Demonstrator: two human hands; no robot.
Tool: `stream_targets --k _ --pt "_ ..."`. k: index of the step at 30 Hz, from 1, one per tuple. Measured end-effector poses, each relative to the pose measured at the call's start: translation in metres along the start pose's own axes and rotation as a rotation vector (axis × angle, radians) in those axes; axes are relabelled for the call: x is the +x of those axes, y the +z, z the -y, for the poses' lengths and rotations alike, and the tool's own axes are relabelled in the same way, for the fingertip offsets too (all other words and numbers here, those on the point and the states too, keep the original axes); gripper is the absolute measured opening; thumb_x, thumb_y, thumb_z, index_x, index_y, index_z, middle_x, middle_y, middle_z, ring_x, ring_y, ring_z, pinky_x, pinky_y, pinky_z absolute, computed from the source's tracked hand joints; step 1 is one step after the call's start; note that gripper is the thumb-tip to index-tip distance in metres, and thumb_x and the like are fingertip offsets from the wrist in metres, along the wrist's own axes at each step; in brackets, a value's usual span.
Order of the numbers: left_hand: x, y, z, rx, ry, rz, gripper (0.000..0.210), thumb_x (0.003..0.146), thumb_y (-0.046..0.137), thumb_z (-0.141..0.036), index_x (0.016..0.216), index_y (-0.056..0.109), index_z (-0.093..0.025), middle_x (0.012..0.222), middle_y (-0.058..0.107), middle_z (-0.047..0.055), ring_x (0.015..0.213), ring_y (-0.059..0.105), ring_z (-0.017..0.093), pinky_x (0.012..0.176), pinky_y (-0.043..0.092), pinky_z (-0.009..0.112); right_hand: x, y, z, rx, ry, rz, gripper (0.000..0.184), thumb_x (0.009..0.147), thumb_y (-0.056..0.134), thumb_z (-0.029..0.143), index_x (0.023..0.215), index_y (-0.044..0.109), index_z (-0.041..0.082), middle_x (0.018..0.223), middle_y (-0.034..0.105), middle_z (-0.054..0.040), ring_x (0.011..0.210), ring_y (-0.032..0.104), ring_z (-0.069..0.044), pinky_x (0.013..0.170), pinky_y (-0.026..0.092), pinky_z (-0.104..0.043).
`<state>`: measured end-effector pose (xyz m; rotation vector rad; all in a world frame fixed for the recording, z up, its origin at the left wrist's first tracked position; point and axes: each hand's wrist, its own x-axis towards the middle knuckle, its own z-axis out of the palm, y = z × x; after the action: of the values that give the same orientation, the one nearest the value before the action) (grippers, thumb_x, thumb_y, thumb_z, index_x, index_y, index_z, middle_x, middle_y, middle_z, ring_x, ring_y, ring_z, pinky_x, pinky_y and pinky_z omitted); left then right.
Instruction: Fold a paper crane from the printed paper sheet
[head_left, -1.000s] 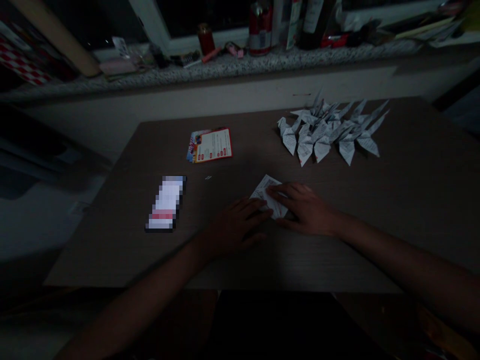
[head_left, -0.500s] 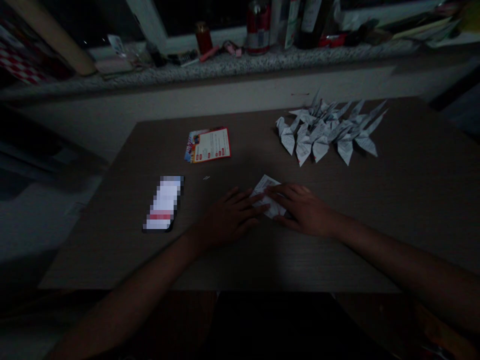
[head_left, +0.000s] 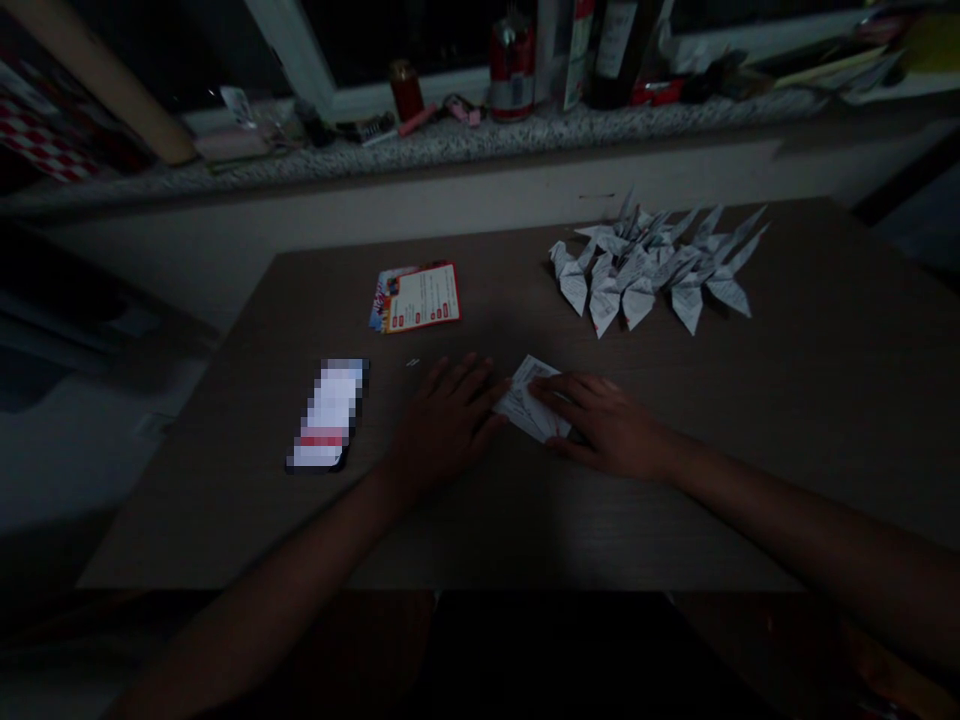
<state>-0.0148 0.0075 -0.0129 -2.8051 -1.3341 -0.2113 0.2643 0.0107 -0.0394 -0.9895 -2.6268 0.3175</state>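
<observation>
The folded paper (head_left: 523, 407) is lying flat on the surface (head_left: 457, 535), straight in front of you. Your right hand (head_left: 604, 420) is resting over its right side, fingers stretched across the printed face and thumb lying near the lower edge; you are not visibly pinching it, only holding it down. Your left hand (head_left: 454, 415) is lying palm down with its fingers spread, grasping nothing; its fingertips are reaching toward the paper's left corner, though the dim light is leaving it unclear whether they are touching it or stopping just short.

You seem to be flattening or creasing the paper, with the right hand doing the steadying. The next move is probably calling for firm, even pressure along an edge while that hand is anchoring the sheet, and for the left hand to be meeting the corner squarely so that no layer is slipping.

Farther out on your left, a phone (head_left: 328, 412) is lying face up with a lit screen, and small white slivers (head_left: 412, 362) are sitting between it and your left hand. Overlapping cards (head_left: 421, 297) are lying beyond those. Toward the far right, a cluster of folded paper birds (head_left: 639, 298) is standing well apart from your hands. Behind everything, a speckled ledge (head_left: 465, 145) is carrying a red can (head_left: 512, 75), a small jar (head_left: 406, 92) and a dark bottle (head_left: 615, 50).
</observation>
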Motion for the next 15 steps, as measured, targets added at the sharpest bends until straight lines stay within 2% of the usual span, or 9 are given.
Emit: stream_targets --k 2,4,7,11,15 --pt "0.0 0.001 -0.002 -0.005 0.029 -0.021 0.053 0.108 0.042 -0.046 0.155 0.048 -0.021 0.165 0.04 0.012 0.155 0.033 0.033 0.128 0.025 0.057 0.0 0.0 0.001 0.003 -0.007 -0.008 0.068 0.099 0.06 0.046 0.156 0.044 0.014 0.148 0.056 -0.0204 0.135 0.05 -0.038 0.108 0.046 -0.058" --pt "0.0 0.003 -0.003 -0.051 0.119 -0.018 0.056 0.108 0.043 -0.046 0.157 0.045 -0.02 0.165 0.041 0.012 0.155 0.034 0.031 0.127 0.028 0.054 -0.001 -0.001 0.001 0.012 -0.005 -0.014 0.068 0.099 0.061 0.046 0.156 0.044 0.014 0.15 0.055 -0.0206 0.137 0.05 -0.038 0.109 0.046 -0.058" --pt "-0.001 0.005 -0.007 -0.136 0.247 0.043 0.056 0.108 0.044 -0.048 0.158 0.042 -0.025 0.163 0.044 0.01 0.152 0.039 0.029 0.124 0.035 0.052 -0.002 -0.001 0.001 0.057 0.002 -0.036 0.068 0.098 0.062 0.045 0.158 0.042 0.02 0.152 0.055 -0.0181 0.14 0.05 -0.036 0.111 0.046 -0.058" --pt "-0.003 0.006 -0.013 -0.154 0.212 0.067 0.055 0.107 0.043 -0.053 0.155 0.047 -0.027 0.159 0.049 0.012 0.148 0.044 0.031 0.119 0.04 0.054 -0.004 -0.002 0.0 0.118 0.009 -0.053 0.065 0.097 0.065 0.042 0.155 0.045 0.021 0.152 0.056 -0.0175 0.14 0.054 -0.035 0.112 0.047 -0.058" --pt "-0.003 0.008 -0.015 -0.152 0.214 0.048 0.055 0.107 0.043 -0.053 0.155 0.048 -0.027 0.158 0.049 0.012 0.148 0.043 0.031 0.121 0.037 0.055 -0.006 -0.004 -0.002 0.127 0.026 -0.078 0.044 0.099 0.063 0.037 0.14 0.06 0.02 0.152 0.056 -0.0183 0.136 0.058 -0.034 0.108 0.052 -0.054"
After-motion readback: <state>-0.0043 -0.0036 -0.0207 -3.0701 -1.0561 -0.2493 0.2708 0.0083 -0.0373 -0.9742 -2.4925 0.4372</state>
